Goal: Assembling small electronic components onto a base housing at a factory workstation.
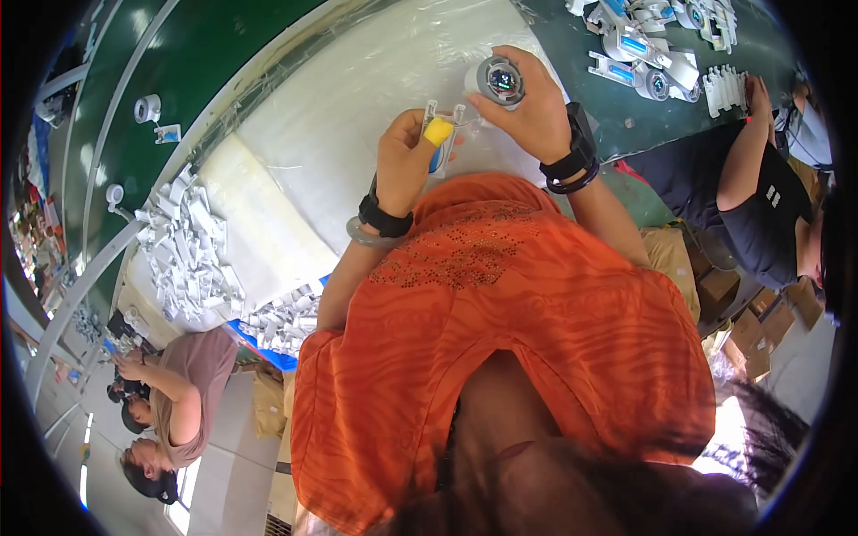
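Observation:
My left hand (pixel 405 163) is closed around a narrow white plastic shell (pixel 431 113) with two prongs at its far end and a blue piece (pixel 436 161) in it. A yellow wrap (pixel 438 131) covers the tip of my left thumb. My right hand (pixel 540 109) grips a round white-and-grey housing (pixel 499 80) by its side, its dark display lit and facing up. A thin wire seems to run between the two parts. Both are held just above the white plastic-covered work surface (pixel 357 116).
Loose white plastic parts (pixel 183 246) are heaped at the left, with more in a blue tray (pixel 284 359). A green conveyor belt (pixel 214 54) passes beyond, carrying a few units. Assembled units (pixel 639 54) lie at the far right. Co-workers sit at left (pixel 189 384) and right (pixel 760 196).

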Motion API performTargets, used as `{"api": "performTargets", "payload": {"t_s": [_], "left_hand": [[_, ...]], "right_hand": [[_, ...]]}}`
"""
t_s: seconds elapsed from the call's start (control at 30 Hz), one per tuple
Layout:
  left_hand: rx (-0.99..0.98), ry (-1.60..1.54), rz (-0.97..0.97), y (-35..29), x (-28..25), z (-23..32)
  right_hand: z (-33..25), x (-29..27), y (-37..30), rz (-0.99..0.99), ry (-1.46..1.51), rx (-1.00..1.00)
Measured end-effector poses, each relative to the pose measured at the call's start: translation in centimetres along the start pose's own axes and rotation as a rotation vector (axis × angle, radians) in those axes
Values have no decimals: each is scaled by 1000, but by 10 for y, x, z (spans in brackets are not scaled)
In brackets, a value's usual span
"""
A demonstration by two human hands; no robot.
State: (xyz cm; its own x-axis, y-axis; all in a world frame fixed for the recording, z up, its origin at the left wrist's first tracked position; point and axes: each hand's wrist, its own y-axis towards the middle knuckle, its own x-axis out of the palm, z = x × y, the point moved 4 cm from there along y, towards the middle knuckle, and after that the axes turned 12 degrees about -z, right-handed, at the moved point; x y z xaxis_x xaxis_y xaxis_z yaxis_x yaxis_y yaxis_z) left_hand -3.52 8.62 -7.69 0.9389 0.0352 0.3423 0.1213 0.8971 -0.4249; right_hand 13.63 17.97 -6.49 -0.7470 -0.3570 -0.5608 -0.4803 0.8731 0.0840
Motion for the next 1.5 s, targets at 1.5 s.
{"api": "performTargets", "payload": {"t_s": [1.5], "left_hand": [[403, 520, 673, 41, -186, 71]], "right_hand": [[186, -105, -70, 23, -920, 445]]}}
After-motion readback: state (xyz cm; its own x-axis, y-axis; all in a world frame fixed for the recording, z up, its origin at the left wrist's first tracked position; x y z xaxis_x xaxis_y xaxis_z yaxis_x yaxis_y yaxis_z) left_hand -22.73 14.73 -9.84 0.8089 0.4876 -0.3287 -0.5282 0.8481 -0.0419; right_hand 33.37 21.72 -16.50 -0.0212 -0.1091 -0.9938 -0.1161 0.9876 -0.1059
